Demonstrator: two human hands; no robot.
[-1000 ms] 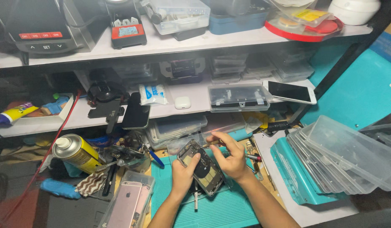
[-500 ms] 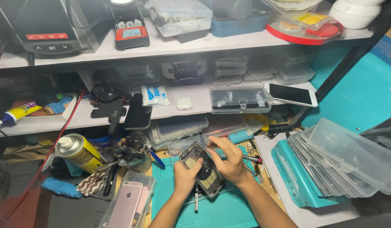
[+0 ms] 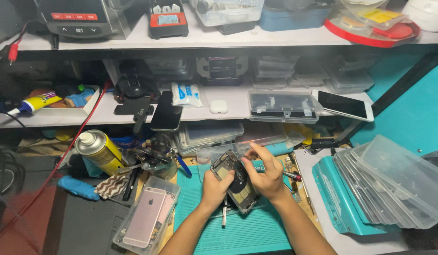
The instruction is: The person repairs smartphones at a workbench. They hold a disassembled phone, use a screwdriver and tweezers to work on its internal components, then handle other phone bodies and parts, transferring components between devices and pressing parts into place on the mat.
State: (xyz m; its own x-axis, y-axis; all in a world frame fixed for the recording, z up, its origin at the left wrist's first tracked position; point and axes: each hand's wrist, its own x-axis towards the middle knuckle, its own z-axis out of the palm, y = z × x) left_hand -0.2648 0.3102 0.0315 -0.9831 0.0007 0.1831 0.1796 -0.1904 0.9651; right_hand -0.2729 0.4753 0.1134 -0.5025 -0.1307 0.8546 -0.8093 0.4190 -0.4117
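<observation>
Held thing: opened dark phone shell with bare metal frame and a black round coil inside (image 3: 234,182), tilted above the teal ribbed mat (image 3: 242,231) at worktop centre.
Left hand (image 3: 218,185): fingers clasped on shell's left edge, at 9 o'clock.
Right hand (image 3: 266,175): fingers pinched over shell's upper right, at 2 o'clock; tool between them cannot be told.
Handling: likely light, stiff, fragile inside; best gripped by frame edges, away from coil.
At 8 o'clock: clear plastic tray with pink phone backs (image 3: 146,215).
At 10 o'clock: yellow spray can (image 3: 100,151).
At 3 o'clock: stacked clear plastic lidded boxes (image 3: 394,182).
</observation>
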